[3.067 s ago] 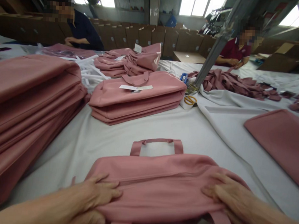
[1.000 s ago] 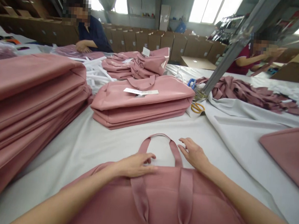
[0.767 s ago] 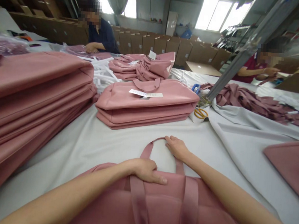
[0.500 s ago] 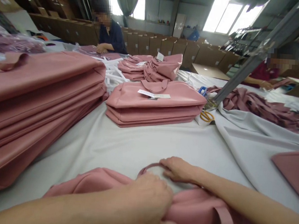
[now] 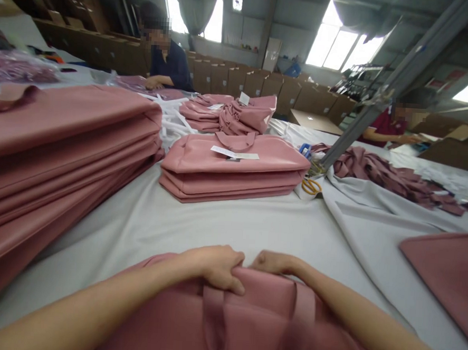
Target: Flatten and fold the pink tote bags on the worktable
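Note:
A pink bag [image 5: 257,314] with two strap handles lies in front of me at the bottom of the view. My left hand [image 5: 222,269] is closed on its upper edge, the thumb on the near side close to the left strap [image 5: 214,316]. My right hand [image 5: 274,263] is at the far side of the same edge, fingers curled; the bag partly hides them, and I cannot make out what they grip. The right strap [image 5: 305,301] hangs down the bag's near face, blurred at its lower end.
A tall stack of pink bags [image 5: 70,133] stands on the left. Ahead lies a smaller stack [image 5: 234,167] with paper tags [image 5: 235,154]. Yellow-handled scissors [image 5: 311,187] lie by a slanted metal post [image 5: 351,127]. A flat pink panel [image 5: 446,272] is at right. Two people work across the table.
The bag's edge and both straps have come up into clearer view. My left hand has moved up and left onto the edge; my right hand no longer shows the strap loop it held.

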Motion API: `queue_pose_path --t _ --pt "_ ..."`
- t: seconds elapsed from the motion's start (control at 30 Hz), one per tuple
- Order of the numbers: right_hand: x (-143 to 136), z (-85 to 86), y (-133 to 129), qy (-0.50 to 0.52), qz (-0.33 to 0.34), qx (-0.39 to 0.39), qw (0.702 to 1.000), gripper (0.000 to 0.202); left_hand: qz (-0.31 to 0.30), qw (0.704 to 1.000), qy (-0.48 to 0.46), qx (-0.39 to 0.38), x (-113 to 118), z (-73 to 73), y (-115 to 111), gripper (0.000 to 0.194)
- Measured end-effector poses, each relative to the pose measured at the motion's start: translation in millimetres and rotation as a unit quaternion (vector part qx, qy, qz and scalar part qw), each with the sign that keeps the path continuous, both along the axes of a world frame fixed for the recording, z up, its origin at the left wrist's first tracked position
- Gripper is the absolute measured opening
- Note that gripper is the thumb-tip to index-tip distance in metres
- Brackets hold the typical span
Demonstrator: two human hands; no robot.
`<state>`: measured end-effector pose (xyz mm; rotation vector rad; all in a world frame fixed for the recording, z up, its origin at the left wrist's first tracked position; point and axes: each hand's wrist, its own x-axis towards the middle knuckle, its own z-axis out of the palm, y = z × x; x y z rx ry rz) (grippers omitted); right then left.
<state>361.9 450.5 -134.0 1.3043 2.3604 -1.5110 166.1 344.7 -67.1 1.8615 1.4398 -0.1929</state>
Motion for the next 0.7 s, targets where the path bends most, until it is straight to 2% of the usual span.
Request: queue_pose_path --t 0.1,0.17,0.2,0.27,0.33,0.37,0.47,0.57,0.7 --pt "27 14.1 15 -0.033 -0.052 0.075 0.995 0.041 0.042 0.998 0.041 0.035 3 -40.0 -1 0.049" --pt "46 25.7 4 -0.040 -0.062 0.131 0.989 0.049 0.054 0.994 0.063 0.072 10 -52.9 -9 0.047" --pt "53 30.0 -7 -0.048 -0.037 0.159 0.985 0.051 0.056 0.990 0.074 0.111 13 -56.3 -14 0.045" --pt "60 32.7 -31 -0.073 0.059 0.210 0.973 0.052 0.039 0.976 0.081 0.199 17 -61.3 -24 0.045" --pt "59 26.7 -50 -0.110 0.147 0.249 0.951 0.050 0.020 0.967 0.080 0.241 15 -68.2 -31 0.047" --pt "57 21.1 -55 -0.126 0.167 0.258 0.943 0.050 0.020 0.968 0.080 0.236 13 -72.8 -34 0.048" --pt "52 0.5 -56 -0.155 0.184 0.275 0.931 0.050 0.054 0.976 0.086 0.194 1 -89.5 -38 0.049" --pt "52 -16.8 -47 -0.156 0.194 0.280 0.927 0.049 0.063 0.977 0.074 0.192 -8 -102.1 -39 0.047" --pt "59 -29.7 -43 -0.138 0.200 0.291 0.925 0.049 0.063 0.976 0.049 0.203 -12 -102.8 -40 0.046"
